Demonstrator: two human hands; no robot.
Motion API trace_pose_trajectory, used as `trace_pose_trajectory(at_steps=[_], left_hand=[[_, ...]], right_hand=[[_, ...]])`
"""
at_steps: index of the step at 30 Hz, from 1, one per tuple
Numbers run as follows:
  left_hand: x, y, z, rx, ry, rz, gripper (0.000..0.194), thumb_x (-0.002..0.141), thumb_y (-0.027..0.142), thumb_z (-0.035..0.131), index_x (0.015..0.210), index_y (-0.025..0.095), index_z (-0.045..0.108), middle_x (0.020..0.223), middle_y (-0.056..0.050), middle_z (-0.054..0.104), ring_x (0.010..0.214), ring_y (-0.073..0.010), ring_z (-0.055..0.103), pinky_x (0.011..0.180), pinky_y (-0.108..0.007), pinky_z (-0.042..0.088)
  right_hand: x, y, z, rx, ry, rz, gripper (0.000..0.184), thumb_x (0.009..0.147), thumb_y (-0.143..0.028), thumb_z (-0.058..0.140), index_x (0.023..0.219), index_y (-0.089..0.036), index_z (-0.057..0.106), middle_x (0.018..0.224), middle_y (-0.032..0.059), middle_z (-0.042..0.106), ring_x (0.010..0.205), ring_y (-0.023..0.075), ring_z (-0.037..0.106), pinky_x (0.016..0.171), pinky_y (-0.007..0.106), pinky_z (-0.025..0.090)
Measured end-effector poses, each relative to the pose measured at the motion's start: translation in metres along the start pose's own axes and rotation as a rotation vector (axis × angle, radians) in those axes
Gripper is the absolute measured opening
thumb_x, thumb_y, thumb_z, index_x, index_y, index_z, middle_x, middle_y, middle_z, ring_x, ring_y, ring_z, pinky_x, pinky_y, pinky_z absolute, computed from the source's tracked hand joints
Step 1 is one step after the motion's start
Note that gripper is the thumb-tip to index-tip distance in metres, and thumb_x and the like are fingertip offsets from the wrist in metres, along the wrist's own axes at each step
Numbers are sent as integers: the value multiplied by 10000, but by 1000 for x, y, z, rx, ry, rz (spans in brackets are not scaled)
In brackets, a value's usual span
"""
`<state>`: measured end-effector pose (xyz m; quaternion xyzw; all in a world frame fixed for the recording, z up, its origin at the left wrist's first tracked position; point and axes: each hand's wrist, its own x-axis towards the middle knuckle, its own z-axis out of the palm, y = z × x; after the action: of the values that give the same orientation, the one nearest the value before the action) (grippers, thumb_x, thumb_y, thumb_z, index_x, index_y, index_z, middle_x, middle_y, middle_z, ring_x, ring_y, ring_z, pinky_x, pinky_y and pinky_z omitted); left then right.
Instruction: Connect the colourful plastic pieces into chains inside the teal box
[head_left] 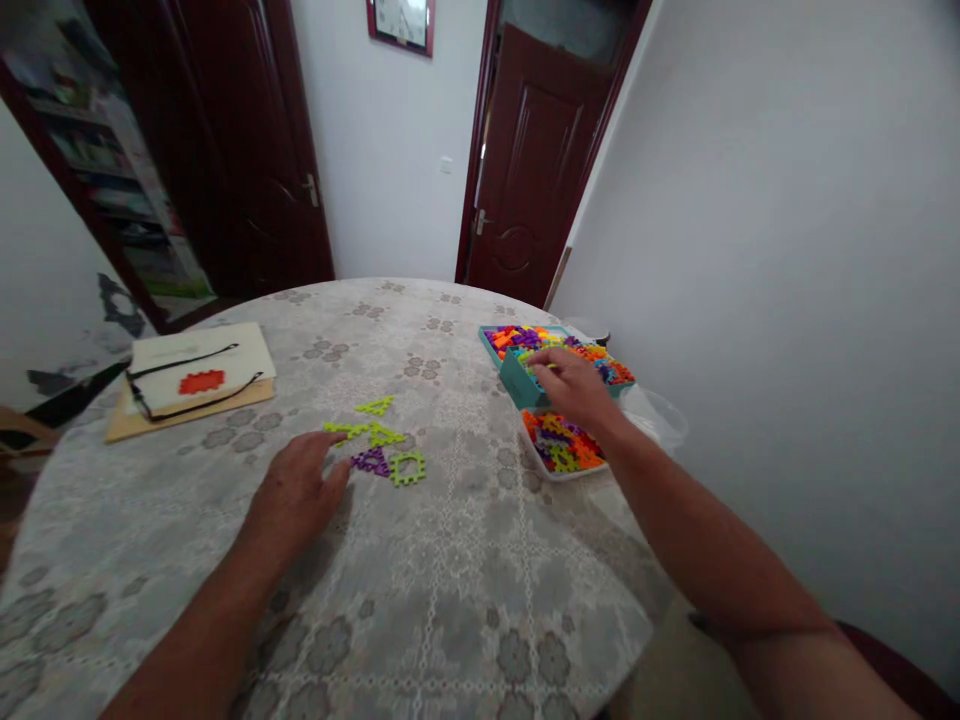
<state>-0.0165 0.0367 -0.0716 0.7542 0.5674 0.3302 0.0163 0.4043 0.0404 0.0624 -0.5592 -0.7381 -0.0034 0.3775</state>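
Note:
My left hand (301, 485) rests on the patterned tablecloth, thumb and fingers apart. Its index fingertip meets a flat yellow-green toothed piece (358, 430), and its thumb tip is beside a purple triangular piece (373, 460). Close by lie a green square frame (408, 469), a green triangle (385, 435) and another green triangle (375, 406). My right hand (568, 380) is over a teal box (519, 380) of colourful interlocking pieces, its fingers bent down towards the thumb. A bit of yellow-green shows at those fingers; whether it is gripped is hard to see.
A white tub (553, 474) of mixed pieces stands in front of the teal box, and a teal tray (491, 345) with more pieces lies behind. A clear plastic lid (667, 415) is near the wall. At left, eyeglasses (142, 400) and an orange piece (202, 382) lie on a notebook (247, 345).

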Motion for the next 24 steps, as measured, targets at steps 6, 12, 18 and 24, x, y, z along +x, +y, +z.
trace_pose_trajectory(at_steps=[6,12,18,24], left_hand=[[-8,6,2,226,-197,23,515,951,393,524,1350,105,676,1419,-227,647,1366,-386,580,1184,-515,465],[-10,23,-9,217,-306,43,403,973,315,560,1314,142,685,1360,-199,692,1299,-343,620,1157,-477,471],[-12,29,-7,131,-315,130,334,960,229,592,1273,166,690,1329,-155,719,1294,-315,618,1177,-451,441],[-10,40,-4,49,-350,106,353,934,179,642,1282,180,703,1309,-144,737,1262,-311,636,1134,-448,464]], right_hand=[[-55,-74,100,85,-452,-185,530,971,-331,666,1463,-154,580,1518,187,586,1418,289,541,1198,461,435],[-77,-75,154,-84,-500,-56,753,926,-467,734,1545,-112,492,1569,246,523,1453,391,471,1191,557,388],[-86,-65,160,-41,-399,-137,410,983,-392,669,1347,-205,646,1418,151,655,1352,324,536,1151,496,393],[-88,-73,173,-20,-357,-160,432,974,-402,685,1350,-190,654,1453,170,626,1367,344,522,1169,524,369]])
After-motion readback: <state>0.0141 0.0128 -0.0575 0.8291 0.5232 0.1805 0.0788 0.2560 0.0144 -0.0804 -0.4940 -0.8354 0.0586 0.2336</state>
